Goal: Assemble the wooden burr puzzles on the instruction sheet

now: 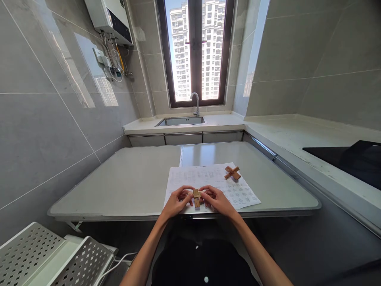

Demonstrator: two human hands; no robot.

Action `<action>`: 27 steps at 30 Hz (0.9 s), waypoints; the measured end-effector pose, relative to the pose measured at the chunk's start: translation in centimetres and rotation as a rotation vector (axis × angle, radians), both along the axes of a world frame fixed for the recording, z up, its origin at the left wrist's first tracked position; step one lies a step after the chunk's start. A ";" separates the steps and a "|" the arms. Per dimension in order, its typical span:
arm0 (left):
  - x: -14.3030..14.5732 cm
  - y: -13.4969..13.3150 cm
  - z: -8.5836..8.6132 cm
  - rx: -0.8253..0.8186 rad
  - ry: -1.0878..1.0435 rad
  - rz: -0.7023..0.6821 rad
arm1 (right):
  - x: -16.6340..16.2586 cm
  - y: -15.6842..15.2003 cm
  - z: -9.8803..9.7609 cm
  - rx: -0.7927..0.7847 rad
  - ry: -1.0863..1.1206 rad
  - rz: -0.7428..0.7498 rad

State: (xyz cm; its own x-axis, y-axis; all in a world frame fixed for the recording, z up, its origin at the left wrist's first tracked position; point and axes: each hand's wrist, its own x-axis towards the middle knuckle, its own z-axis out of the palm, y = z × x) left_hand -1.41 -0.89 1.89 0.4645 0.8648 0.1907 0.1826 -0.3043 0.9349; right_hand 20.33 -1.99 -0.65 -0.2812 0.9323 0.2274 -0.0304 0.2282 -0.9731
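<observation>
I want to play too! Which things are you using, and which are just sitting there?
In use: wooden puzzle, held by left hand and right hand; printed sheet under them.
Just there: second wooden puzzle, sink, tap, white perforated rack.

A: Where were the hands?

B: Just below the middle of the frame, close together. The left hand (pixel 177 200) and right hand (pixel 216 200) had fingers curled inward, fingertips almost meeting.

A: And the arms?

B: Both bare forearms rose from the bottom edge, angling inward to form a narrow upside-down V, wrists straight.
</observation>
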 end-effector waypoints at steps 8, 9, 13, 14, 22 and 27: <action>0.1 -0.1 -0.3 0.024 0.067 0.025 | -0.1 0.4 -0.8 -0.013 0.031 0.008; 0.1 0.0 -0.4 0.034 0.075 0.025 | -0.1 0.5 -0.9 -0.020 0.034 0.002; 0.1 0.0 -0.4 0.043 0.097 0.010 | -0.2 0.7 -1.3 -0.029 0.044 -0.003; 0.1 0.0 -0.4 0.044 0.103 0.012 | -0.2 0.7 -1.3 -0.027 0.044 0.000; 0.2 -0.2 -0.2 0.068 0.122 0.060 | -0.2 0.7 -1.3 -0.025 0.043 0.007; 0.2 -0.3 -0.2 0.079 0.147 0.078 | -0.2 0.7 -1.2 -0.031 0.027 0.000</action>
State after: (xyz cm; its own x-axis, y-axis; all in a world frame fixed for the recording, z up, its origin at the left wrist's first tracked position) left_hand -1.24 -1.17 1.66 0.4249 0.8840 0.1950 0.3409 -0.3558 0.8702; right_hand 20.11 -1.31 -1.80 -0.2753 0.9390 0.2064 -0.0571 0.1983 -0.9785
